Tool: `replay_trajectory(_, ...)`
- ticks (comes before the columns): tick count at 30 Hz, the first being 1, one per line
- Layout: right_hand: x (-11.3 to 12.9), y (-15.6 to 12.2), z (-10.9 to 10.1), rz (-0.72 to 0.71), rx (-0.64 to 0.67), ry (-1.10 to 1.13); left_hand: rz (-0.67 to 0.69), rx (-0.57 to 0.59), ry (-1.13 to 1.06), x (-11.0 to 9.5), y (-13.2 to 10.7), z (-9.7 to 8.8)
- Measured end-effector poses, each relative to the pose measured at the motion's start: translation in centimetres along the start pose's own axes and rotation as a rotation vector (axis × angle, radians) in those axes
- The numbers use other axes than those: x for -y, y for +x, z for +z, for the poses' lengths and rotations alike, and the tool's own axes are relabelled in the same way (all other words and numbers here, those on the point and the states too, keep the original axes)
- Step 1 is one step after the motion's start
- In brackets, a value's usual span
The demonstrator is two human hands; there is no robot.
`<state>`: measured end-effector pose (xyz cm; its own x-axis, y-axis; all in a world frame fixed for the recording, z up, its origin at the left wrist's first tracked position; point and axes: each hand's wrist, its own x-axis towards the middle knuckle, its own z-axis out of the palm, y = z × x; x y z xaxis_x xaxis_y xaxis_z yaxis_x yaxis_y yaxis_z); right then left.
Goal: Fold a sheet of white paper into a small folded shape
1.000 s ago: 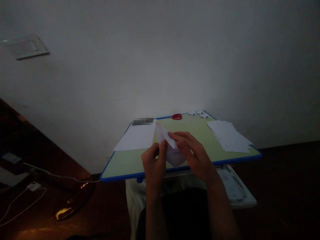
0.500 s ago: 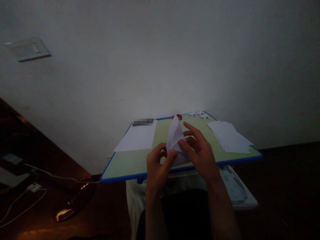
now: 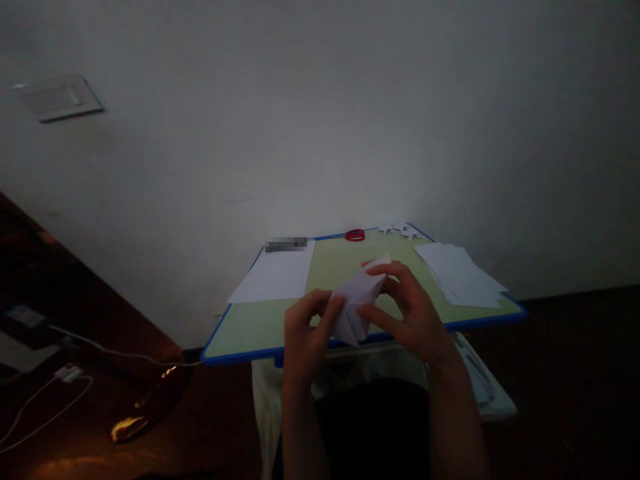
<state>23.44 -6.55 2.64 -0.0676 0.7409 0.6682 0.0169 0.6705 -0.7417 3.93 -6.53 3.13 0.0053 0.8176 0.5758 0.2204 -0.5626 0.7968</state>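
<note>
A folded piece of white paper (image 3: 357, 297) is held up over the near edge of the small table. My left hand (image 3: 311, 330) pinches its left side, thumb in front and fingers behind. On the right side my right hand (image 3: 413, 310) grips it, with the index finger along the upper tip and the thumb lower down on the face. The paper is creased and pointed, its upper tip leaning to the right. What the fingers do behind it is hidden.
The green table (image 3: 330, 267) has a blue rim. White sheets (image 3: 275, 277) lie at left beneath a blurred dark object (image 3: 286, 245); more sheets (image 3: 457, 273) lie at right. Red-handled scissors (image 3: 355, 235) and small folded paper pieces (image 3: 400, 229) are at the back, near the wall.
The folded paper has turned from pointing upright to leaning right. My right hand's fingers, spread apart before, now close around its upper tip. The scissors' handles are uncovered.
</note>
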Motion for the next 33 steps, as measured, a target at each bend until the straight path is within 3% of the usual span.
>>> replay_trajectory(9, -0.6, -0.9, -2.9, -0.107, 0.234, -0.137, -0.058, -0.291, 0.061, 1.0, 0.2, -1.0)
replay_trajectory(17, 0.1, -0.7, -2.2, -0.171, 0.272, -0.27, -0.268, -0.148, -0.075, 2.0, 0.2, -2.1)
replay_trajectory(21, 0.2, -0.7, -2.3, -0.211, 0.287, -0.341, -0.335, -0.143, -0.147, 2.2, 0.2, -2.0)
replay_trajectory(33, -0.3, -1.0, -2.5, -0.07, 0.448, -0.268, -0.386, -0.073, -0.147, 2.6, 0.1, -2.5)
